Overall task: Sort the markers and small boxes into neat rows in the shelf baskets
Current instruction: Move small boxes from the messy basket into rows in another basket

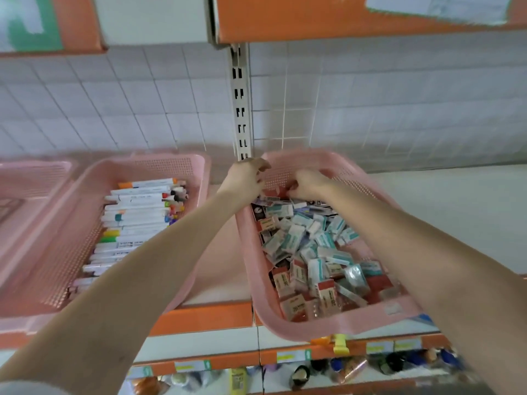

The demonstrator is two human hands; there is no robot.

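Right forearm (422, 246) over basket (328, 325) (boxes (308, 246) jumbled)

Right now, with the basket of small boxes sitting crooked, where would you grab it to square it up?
Probably the basket by its near rim, coming from the front with fingers hooked under the lip. That edge hangs out past the shelf front, is bare of boxes, and its rolled lip gives a hold; the sloped mesh walls offer less.

No lettering can be read anywhere. Print on the small boxes (296, 240) in the pink basket (342, 323) at right, on the markers (137, 212) at left, on the shelf-edge price labels (291, 357) along the bottom and on the paper sheet (433, 7) at upper right is all blurred.
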